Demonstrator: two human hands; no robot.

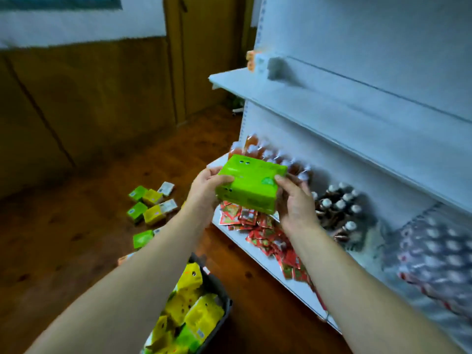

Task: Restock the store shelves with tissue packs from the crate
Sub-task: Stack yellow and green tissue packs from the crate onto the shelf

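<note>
evidently early: gripping a green tissue pack (pixel 249 186) between left hand (pixel 204 195) and right hand (pixel 296 203), fingers curled round its ends, above the crate (pixel 226 305); many yellow packs (pixel 199 320) left inside, loose packs (pixel 150 205) strewn beyond it.

You are working from one wide-angle view, worn on your head, looking forward and down. It is facing the white shelving (pixel 357 111), which is filling the right half of the frame; the wooden floor (pixel 63 238) is taking the left. Your left hand (pixel 204 195) and right hand (pixel 296 205) are holding the green tissue pack (pixel 247 187) at mid-frame, close to the lens, with the crate (pixel 224 306) showing at bottom centre.
</note>
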